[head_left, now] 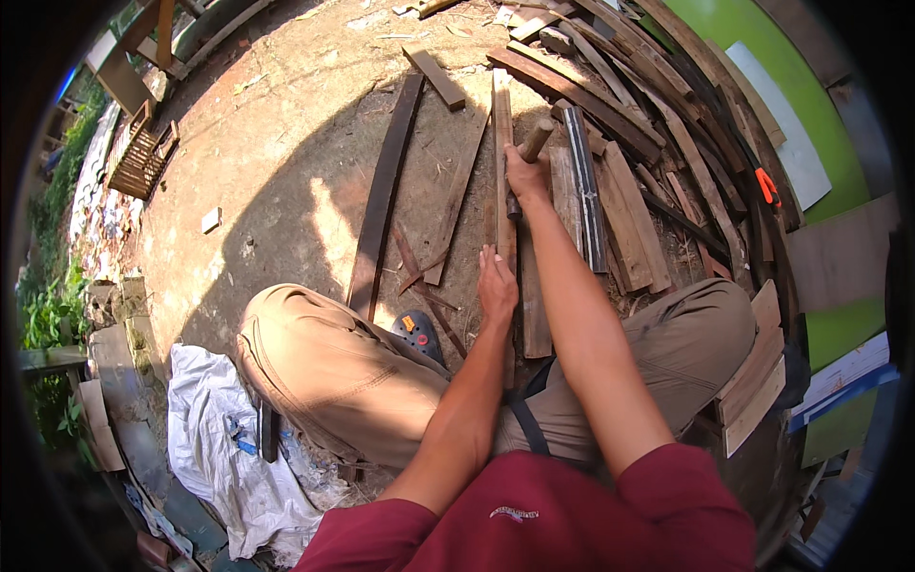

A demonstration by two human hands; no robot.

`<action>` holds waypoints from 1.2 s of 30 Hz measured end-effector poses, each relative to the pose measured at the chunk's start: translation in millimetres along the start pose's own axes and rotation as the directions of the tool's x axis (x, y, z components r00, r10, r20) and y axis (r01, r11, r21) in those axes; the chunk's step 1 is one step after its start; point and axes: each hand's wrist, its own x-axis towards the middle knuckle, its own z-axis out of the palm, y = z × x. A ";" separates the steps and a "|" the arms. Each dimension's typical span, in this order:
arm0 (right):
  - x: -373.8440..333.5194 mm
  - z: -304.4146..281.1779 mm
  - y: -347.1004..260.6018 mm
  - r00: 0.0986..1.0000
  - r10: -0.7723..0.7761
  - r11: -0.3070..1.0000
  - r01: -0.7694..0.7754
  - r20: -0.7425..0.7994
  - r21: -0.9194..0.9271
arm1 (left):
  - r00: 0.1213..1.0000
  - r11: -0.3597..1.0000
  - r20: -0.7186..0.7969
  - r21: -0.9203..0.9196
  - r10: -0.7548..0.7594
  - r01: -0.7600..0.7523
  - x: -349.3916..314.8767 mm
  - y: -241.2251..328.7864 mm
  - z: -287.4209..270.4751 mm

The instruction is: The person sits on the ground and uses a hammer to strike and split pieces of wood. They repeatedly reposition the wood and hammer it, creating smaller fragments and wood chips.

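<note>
A long, narrow wooden strip (pixel 502 114) runs away from my lap, between my bent legs. My left hand (pixel 496 284) holds it at the near part, fingers pointing forward along it. Farther up, my right hand (pixel 527 174) is closed around a tool with a round wooden handle (pixel 538 139), whose end sticks out above the fist. A dark part of the tool (pixel 515 207) shows just below that hand, against the strip. My fist hides the rest, so I cannot tell the tool's exact kind.
Dark planks (pixel 389 181) lie on the ground to the left. Stacked boards (pixel 634 224) and a heap of timber (pixel 667 76) fill the right side, with an orange-handled tool (pixel 767 187) on it. A white sack (pixel 224 448) lies by my left knee; a slatted crate (pixel 143 153) stands far left.
</note>
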 end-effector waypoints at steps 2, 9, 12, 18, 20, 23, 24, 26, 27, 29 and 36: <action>-38.3 -5.0 2.9 0.998 -0.034 0.995 0.039 -0.053 0.095 | 1.000 0.999 -0.027 -0.037 -0.009 0.008 5.7 -8.9 -4.2; -55.7 -62.4 53.4 0.966 0.253 0.832 -0.189 -0.054 0.522 | 0.999 0.996 -0.027 -0.085 -0.032 0.030 4.7 14.4 5.8; -64.3 -71.1 33.8 0.962 0.236 0.793 -0.270 0.133 0.546 | 0.996 0.991 -0.085 0.124 -0.037 0.047 7.1 25.2 -4.6; -40.7 -96.4 -14.1 0.983 0.070 0.743 -0.165 0.170 0.648 | 0.995 0.961 -0.037 -0.257 0.096 -0.102 59.0 128.0 -4.2; -30.4 -107.1 -26.6 0.981 -0.014 0.737 -0.120 0.192 0.665 | 0.999 0.976 -0.001 -0.217 0.037 -0.036 63.0 134.0 3.6; -29.1 -110.0 -40.4 0.972 -0.057 0.788 -0.097 0.229 0.608 | 0.959 0.976 0.277 -0.182 -0.064 0.118 73.1 103.5 16.5; -32.4 -103.2 -49.0 0.966 -0.059 0.811 -0.102 0.253 0.576 | 0.954 0.956 0.291 -0.252 -0.074 0.151 79.3 86.8 21.3; -35.2 -89.9 -59.5 0.953 -0.042 0.831 -0.134 0.302 0.540 | 0.946 0.898 0.313 -0.386 -0.085 0.209 91.7 58.4 26.4; -34.3 -97.7 -52.6 0.952 -0.003 0.839 -0.164 0.307 0.518 | 0.920 0.829 0.373 -0.471 -0.122 0.301 86.7 58.8 31.3; -32.8 -108.8 -42.1 0.942 0.044 0.838 -0.216 0.333 0.501 | 0.857 0.646 0.485 -0.601 -0.174 0.471 80.5 58.3 33.4; -31.2 -117.7 -38.9 0.835 0.138 0.817 -0.401 0.533 0.415 | 0.718 0.446 0.678 -0.599 -0.160 0.665 82.1 60.2 1.8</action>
